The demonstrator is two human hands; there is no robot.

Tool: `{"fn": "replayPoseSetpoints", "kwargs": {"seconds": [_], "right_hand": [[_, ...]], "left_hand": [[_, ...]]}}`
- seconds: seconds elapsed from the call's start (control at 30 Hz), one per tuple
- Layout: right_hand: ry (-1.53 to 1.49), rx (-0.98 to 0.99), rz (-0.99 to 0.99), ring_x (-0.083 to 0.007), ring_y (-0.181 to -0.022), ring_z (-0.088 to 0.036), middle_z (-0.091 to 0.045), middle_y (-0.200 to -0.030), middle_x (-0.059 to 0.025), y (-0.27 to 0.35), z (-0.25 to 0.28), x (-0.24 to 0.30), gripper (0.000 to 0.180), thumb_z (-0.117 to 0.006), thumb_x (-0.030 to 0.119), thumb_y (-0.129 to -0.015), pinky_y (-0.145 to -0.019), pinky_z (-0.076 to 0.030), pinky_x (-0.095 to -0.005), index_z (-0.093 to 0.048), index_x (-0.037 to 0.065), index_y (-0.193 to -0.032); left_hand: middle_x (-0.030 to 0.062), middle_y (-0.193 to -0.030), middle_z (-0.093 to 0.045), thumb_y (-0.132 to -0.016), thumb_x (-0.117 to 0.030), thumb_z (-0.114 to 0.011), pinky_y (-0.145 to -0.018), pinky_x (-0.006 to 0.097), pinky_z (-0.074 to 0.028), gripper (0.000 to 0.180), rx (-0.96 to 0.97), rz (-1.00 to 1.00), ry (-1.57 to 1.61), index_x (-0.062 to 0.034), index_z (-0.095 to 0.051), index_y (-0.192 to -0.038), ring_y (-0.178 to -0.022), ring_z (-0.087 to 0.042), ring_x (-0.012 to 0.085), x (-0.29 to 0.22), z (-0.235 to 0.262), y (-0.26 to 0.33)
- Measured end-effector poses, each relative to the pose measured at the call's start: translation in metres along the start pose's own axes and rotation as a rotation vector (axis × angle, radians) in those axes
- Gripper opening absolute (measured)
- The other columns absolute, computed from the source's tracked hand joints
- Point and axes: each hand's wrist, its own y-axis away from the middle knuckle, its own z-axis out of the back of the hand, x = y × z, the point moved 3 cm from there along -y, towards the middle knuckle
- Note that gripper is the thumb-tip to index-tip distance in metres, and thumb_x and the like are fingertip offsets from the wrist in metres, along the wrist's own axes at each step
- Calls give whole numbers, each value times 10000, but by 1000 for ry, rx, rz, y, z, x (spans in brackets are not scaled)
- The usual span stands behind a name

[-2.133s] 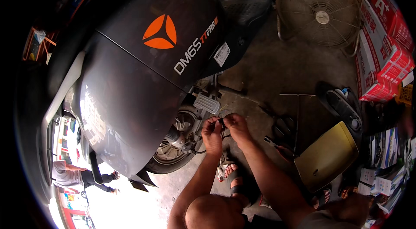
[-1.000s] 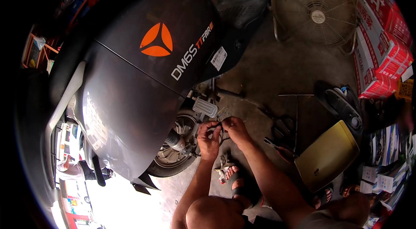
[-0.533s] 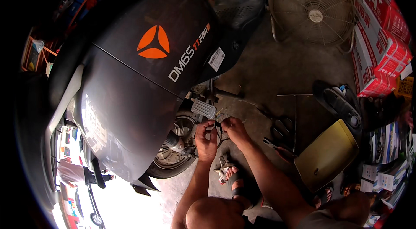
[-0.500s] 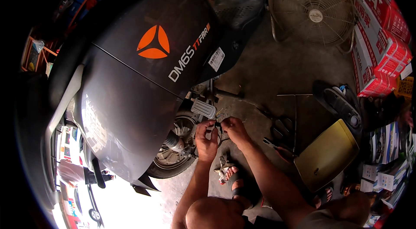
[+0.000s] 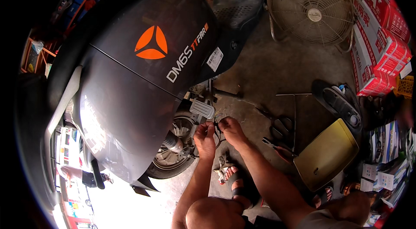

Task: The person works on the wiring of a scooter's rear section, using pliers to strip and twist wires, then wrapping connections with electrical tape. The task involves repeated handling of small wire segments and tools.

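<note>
Beside the brake pedal of a dark grey motor vehicle [image 5: 130,82], both my hands are at work on a thin black cable [image 5: 217,127]. Thumb and fingers of my left hand [image 5: 205,139] are pinched on it from the left. From the right, my right hand [image 5: 232,131] grips it with bent fingers. Fine loose wire ends stick up just above the fingertips, and a loop of the cable hangs below them. What exactly lies between the fingertips is too small to make out. The metal foot pedal [image 5: 202,109] and the spoked wheel [image 5: 173,159] are close to my left hand.
To the right on the concrete lie scissors [image 5: 281,127], pliers [image 5: 277,147], a long T-handled rod [image 5: 295,118], a yellow panel [image 5: 327,155] and a black plastic part [image 5: 340,103]. A round floor fan [image 5: 310,8] stands at the back, beside red-and-white boxes [image 5: 381,56].
My left fingers have drawn in from a wider pinch, and my right hand has shifted slightly left. The dark piece between the hands looks slimmer now. The view has moved a little.
</note>
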Motion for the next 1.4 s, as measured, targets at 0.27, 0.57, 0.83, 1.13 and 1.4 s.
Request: {"fn": "replayPoseSetpoints", "kwargs": {"seconds": [0.27, 0.57, 0.83, 1.13, 1.4], "right_hand": [[56, -21, 30, -196, -759, -585, -639, -798, -105, 4, -2, 5, 160, -580, 132, -900, -693, -479, -340, -613, -24, -883], [62, -11, 85, -303, -809, -632, -651, -849, -178, 8, -1, 9, 197, -569, 178, -913, -729, -487, -387, -602, -16, -917], [86, 33, 60, -301, -783, -631, -648, -833, -172, 14, -5, 22, 197, -563, 186, -927, -719, -483, -390, -586, -10, -938], [87, 41, 125, -268, -789, -619, -642, -836, -148, 14, -2, 15, 189, -566, 179, -926, -728, -478, -369, -584, -8, -942], [-4, 0, 124, -215, -781, -607, -635, -831, -126, 16, 3, 14, 148, -592, 147, -912, -719, -475, -341, -589, 2, -940]], "left_hand": [[3, -809, -589, -923, -128, -591, -662, 246, -424, 108, -89, 331, 322, -31, -638, -916, -717, -523, 97, -2, -10, 2], [14, -785, -562, -928, -123, -571, -641, 273, -445, 113, -125, 347, 416, -39, -612, -863, -716, -534, 118, -7, -15, 4], [71, -1016, -614, -996, -164, -461, -870, 382, -463, 188, 23, 507, 699, -46, -580, -1081, -958, -579, 224, 36, 3, -11], [41, -889, -603, -977, -149, -504, -765, 390, -468, 111, -108, 452, 697, -72, -574, -1016, -838, -575, 198, 27, 5, -14], [36, -911, -599, -984, -121, -476, -711, 339, -471, 127, -103, 438, 769, -100, -571, -1066, -815, -569, 183, 48, 2, -20]]}}
